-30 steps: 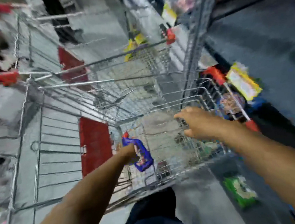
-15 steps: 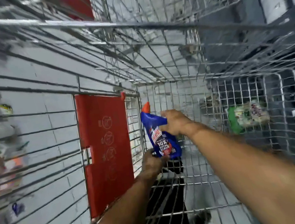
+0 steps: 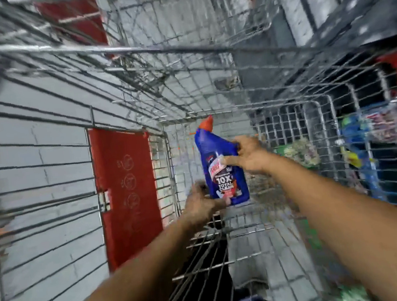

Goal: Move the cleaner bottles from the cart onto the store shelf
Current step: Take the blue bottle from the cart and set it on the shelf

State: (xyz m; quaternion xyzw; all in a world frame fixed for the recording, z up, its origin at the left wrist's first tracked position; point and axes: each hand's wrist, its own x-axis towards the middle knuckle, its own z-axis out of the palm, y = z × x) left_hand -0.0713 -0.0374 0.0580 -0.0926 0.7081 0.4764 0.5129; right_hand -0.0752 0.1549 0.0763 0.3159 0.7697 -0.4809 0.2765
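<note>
The blue bottle (image 3: 224, 169) is now held by both hands above the wire floor of the cart (image 3: 245, 219), close to the cart's far end wall. A second ago it was gripped low in the cart by the left hand alone, while the right hand rested on the far rim; half a second ago the right hand had come onto it. Now the right hand (image 3: 249, 157) is closed around the middle of the bottle, thumb laid across the label, and the left hand (image 3: 202, 203) is closed on the bottom corner. The bottle is carried nearly upright, orange cap (image 3: 206, 123) uppermost and tilted slightly away.

The lift out of the cart is judged to be under way, not finished: the bottle has been raised but is not yet above the rim. The store shelf cannot be made out clearly; only blurred packets (image 3: 299, 151) are seen through the right wall.
</note>
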